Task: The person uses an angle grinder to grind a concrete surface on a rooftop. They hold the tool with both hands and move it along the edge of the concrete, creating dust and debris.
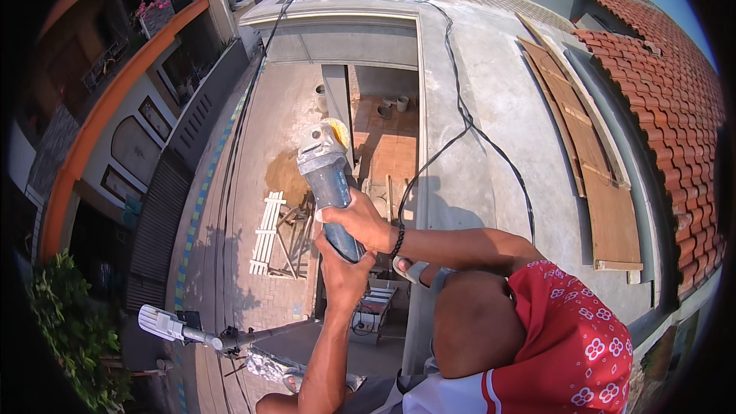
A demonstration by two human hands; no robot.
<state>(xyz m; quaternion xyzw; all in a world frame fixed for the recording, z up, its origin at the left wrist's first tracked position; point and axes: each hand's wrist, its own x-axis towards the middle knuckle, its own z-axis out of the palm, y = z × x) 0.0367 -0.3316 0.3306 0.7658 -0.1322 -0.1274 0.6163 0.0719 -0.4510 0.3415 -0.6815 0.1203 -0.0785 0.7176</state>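
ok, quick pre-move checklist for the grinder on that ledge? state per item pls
1. Two-handed hold: ok. The right hand wraps the grinder body and the left hand takes its lower end.
2. Disc at the work: ok. The yellowish disc sits at the concrete ledge edge.
3. Disc guard: cannot tell, hidden behind the head.
4. Cable path: not ok. The black cable trails loose across the ledge, close to the hands.
5. Footing: not ok. The sandalled foot is at the ledge edge above an open drop to the courtyard.
6. Gloves: not ok, both hands bare.
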